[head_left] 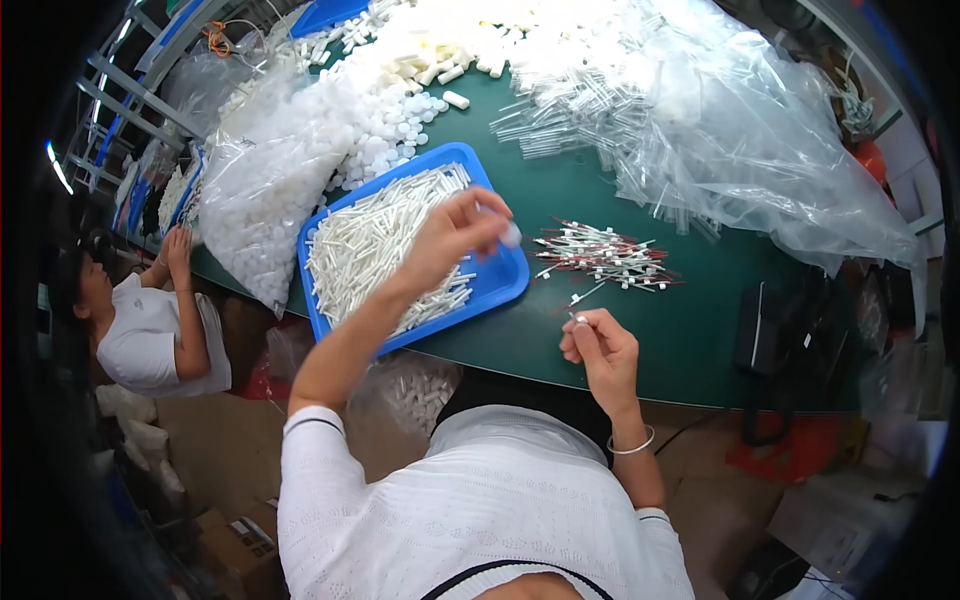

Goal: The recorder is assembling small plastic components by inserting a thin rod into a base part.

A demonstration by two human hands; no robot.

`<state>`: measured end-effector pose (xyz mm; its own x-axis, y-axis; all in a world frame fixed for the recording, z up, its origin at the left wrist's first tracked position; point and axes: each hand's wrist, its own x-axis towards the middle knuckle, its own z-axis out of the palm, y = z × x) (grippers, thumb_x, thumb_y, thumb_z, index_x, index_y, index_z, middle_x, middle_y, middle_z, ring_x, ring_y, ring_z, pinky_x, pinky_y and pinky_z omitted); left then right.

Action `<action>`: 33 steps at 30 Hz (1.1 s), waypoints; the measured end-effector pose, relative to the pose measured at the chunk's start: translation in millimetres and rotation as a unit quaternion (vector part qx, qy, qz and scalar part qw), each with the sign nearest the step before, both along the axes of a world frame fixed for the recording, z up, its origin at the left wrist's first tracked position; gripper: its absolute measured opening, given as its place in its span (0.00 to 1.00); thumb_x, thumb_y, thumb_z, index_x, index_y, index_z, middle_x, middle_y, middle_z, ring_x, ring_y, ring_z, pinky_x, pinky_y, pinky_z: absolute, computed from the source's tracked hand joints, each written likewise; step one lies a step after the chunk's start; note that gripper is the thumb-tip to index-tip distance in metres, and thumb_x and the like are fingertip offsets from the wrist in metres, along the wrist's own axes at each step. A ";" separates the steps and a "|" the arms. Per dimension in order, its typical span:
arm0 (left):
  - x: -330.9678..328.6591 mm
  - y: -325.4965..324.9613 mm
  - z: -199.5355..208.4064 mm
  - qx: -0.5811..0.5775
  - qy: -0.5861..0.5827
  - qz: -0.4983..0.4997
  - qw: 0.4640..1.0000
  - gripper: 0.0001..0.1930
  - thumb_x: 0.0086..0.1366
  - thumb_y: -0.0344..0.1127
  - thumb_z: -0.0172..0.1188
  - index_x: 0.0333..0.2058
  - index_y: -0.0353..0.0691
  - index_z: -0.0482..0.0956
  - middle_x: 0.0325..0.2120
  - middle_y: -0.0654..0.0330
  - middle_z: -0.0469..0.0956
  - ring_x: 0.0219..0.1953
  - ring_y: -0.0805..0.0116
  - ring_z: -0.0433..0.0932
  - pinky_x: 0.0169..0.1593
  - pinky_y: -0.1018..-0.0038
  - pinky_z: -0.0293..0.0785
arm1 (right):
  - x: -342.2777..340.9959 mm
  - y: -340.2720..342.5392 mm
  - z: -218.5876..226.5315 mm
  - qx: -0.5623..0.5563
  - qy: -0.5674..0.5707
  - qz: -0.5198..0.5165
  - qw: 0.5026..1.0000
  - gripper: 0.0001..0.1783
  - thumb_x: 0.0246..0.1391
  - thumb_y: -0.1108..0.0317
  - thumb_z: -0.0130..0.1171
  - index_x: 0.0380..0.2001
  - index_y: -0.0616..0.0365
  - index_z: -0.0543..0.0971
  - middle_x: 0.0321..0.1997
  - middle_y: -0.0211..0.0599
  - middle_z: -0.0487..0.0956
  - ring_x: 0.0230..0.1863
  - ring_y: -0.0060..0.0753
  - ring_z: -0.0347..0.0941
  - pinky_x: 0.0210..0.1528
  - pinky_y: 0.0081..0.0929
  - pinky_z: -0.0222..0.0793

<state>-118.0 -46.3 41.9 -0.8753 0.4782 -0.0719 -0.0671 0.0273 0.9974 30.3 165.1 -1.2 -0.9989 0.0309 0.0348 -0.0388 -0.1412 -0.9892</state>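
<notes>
My left hand point(452, 238) is raised over the right part of a blue tray point(507, 280), fingers bent together and a little blurred. A small translucent white cap point(511, 236) shows at its fingertips. Low over the front of the green table, my right hand point(606, 352) pinches a thin stick-like piece with a small white end point(581, 319). Many thin white rods point(372, 250) fill most of the tray. Just beyond my right hand lies a loose pile of slim white pieces with red tips and small white collars point(610, 256).
A clear bag spilling translucent caps point(270, 190) stands left of the tray. White cylinders point(430, 68) lie at the back. Clear tubes point(570, 105) and plastic sheeting point(740, 130) cover the far right. Another person point(160, 325) sits at the left. A black object point(765, 330) stands at the right.
</notes>
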 end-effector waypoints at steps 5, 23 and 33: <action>92.4 30.0 -38.4 0.058 0.040 0.037 0.997 0.09 0.67 0.27 0.53 0.41 0.34 0.81 0.34 0.63 0.77 0.32 0.82 0.73 0.35 0.85 0.69 | -7.3 -21.4 1.9 -0.013 0.078 0.077 0.994 0.10 0.65 0.70 0.49 0.34 0.66 0.74 0.30 0.36 0.78 0.31 0.24 0.76 0.37 0.21 0.75; 88.7 5.6 -42.9 0.258 -0.297 -0.016 0.919 0.17 0.65 0.30 0.59 0.51 0.32 0.74 0.43 0.56 0.79 0.39 0.76 0.77 0.44 0.82 0.76 | 4.7 -6.8 16.6 0.269 0.104 -0.012 0.958 0.05 0.50 0.75 0.58 0.22 0.61 0.75 0.13 0.34 0.69 0.12 0.29 0.63 0.17 0.28 0.56; 110.3 18.6 -52.7 0.209 -0.178 -0.014 0.961 0.13 0.63 0.27 0.60 0.46 0.33 0.77 0.38 0.61 0.78 0.39 0.76 0.76 0.45 0.78 0.72 | 4.6 -15.0 17.9 0.304 0.140 0.001 0.942 0.03 0.57 0.71 0.57 0.31 0.59 0.76 0.21 0.39 0.75 0.22 0.42 0.74 0.23 0.33 0.67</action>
<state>-7.7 -27.7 -10.8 -0.8172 0.5538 -0.1600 -0.4107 -0.3646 0.8357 34.8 150.1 16.7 -0.9477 -0.0820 0.3085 -0.3116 0.4473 -0.8383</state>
